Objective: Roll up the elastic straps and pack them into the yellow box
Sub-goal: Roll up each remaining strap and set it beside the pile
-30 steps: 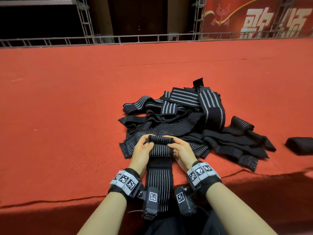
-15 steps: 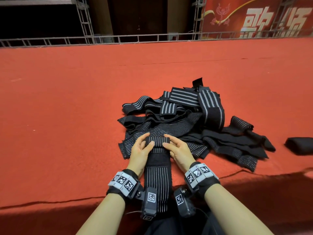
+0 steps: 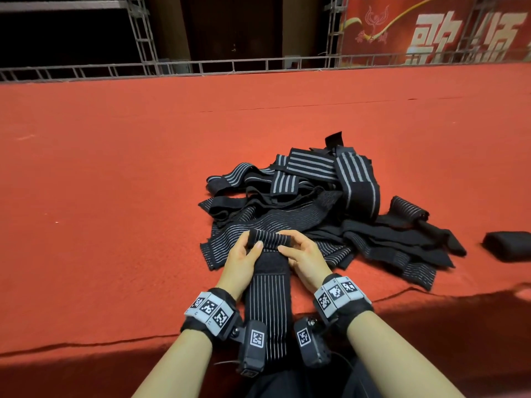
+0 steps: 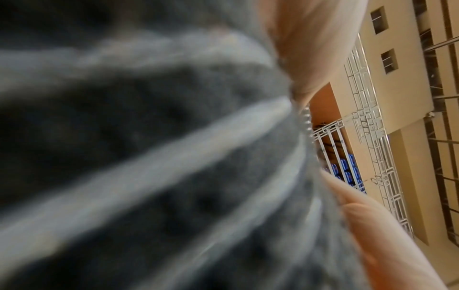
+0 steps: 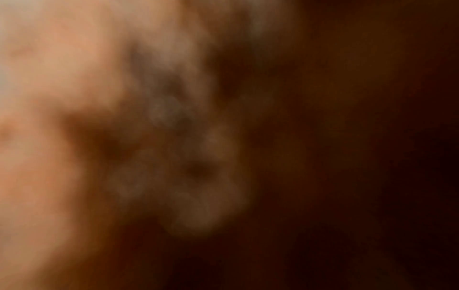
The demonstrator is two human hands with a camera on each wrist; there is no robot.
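Observation:
A black elastic strap with thin grey stripes (image 3: 268, 305) runs from my lap up over the red carpet's near edge. Its far end is wound into a small roll (image 3: 270, 239). My left hand (image 3: 244, 255) pinches the roll's left end, and my right hand (image 3: 301, 255) curls round its right end. Behind the roll lies a tangled pile of black striped straps (image 3: 310, 196). The left wrist view is filled by blurred striped strap (image 4: 149, 157) pressed against my fingers (image 4: 310, 49). The right wrist view is a dark blur. No yellow box is in view.
A rolled black strap (image 3: 508, 245) lies on the red carpet (image 3: 115, 196) at the right edge, and another small roll (image 3: 409, 209) rests against the pile's right side. A metal truss railing (image 3: 230, 66) runs along the carpet's far edge, with a red banner (image 3: 431, 30) behind.
Half a second ago my fingers lay flatter over the strap's end; now both hands curl round the roll, which has turned over toward me and grown thicker.

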